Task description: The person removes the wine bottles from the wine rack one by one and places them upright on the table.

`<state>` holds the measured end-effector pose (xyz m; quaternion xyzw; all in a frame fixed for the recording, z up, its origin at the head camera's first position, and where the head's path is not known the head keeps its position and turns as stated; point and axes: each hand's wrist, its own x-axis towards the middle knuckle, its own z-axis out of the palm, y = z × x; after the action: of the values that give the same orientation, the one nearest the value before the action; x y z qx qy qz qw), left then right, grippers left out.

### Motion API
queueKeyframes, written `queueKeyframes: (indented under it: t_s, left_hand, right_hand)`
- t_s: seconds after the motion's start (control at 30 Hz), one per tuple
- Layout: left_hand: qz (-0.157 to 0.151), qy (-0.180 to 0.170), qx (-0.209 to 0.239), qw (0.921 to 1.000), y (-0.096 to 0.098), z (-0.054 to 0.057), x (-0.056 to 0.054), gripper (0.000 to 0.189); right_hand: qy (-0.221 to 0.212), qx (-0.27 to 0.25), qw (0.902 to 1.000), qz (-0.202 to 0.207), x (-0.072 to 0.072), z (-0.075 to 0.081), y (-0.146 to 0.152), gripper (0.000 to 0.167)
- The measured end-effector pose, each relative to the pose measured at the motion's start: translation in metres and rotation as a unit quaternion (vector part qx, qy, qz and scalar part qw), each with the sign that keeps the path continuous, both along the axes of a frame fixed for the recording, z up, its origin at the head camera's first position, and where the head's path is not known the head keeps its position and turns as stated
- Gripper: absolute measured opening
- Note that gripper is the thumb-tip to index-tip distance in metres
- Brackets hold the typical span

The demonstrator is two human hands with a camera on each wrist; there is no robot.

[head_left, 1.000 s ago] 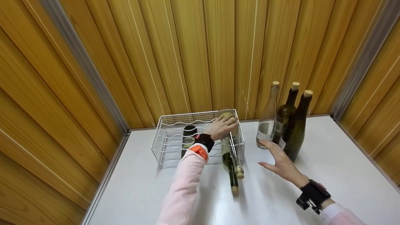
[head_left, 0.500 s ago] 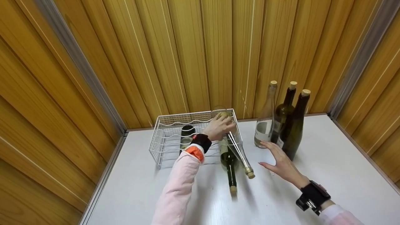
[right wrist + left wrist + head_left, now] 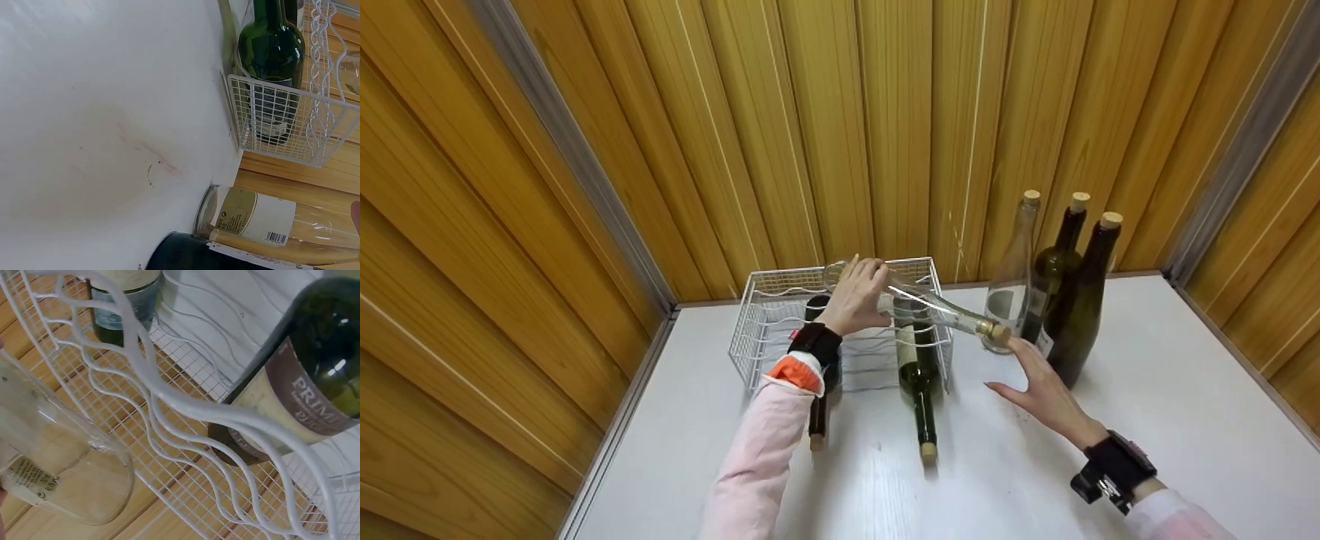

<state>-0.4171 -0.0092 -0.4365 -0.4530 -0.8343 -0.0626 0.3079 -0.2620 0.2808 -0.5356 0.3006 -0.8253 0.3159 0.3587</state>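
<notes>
Head view | clear bottle (image 3: pixel 942 309) above wire rack (image 3: pixel 741 337), neck toward four o'clock | my left hand (image 3: pixel 858 295) grips its body, likely for balance | right hand (image 3: pixel 1039 386) wide, near its cork (image 3: pixel 1001 334) | upright bottles (image 3: pixel 1076 315) at rack's three o'clock

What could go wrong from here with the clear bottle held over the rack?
Two risks stand out. The clear glass bottle, held near its base by the left hand's grip, might slip and strike the green bottle lying in the white wire rack. Its corked neck, pointing toward the three standing bottles, might knock one over.
</notes>
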Motion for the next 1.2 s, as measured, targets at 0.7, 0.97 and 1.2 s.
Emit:
queueKeyframes:
  t_s: [0.7, 0.97, 1.2]
  left_hand:
    - [-0.019, -0.139, 0.273, 0.9517, 0.015, 0.029, 0.088, 0.071]
    - [-0.056, -0.235, 0.291, 0.9256, 0.021, 0.024, 0.118, 0.066]
    - [-0.065, -0.379, 0.373, 0.8444, 0.028, 0.009, 0.134, 0.065]
  right_hand:
    - [-0.288, -0.384, 0.8678, 0.128, 0.005, 0.046, -0.033, 0.052]
    - [-0.300, -0.433, 0.8201, 0.222, 0.003, 0.067, -0.041, 0.044]
    - [-0.309, -0.433, 0.8065, 0.258, 0.002, 0.083, -0.054, 0.045]
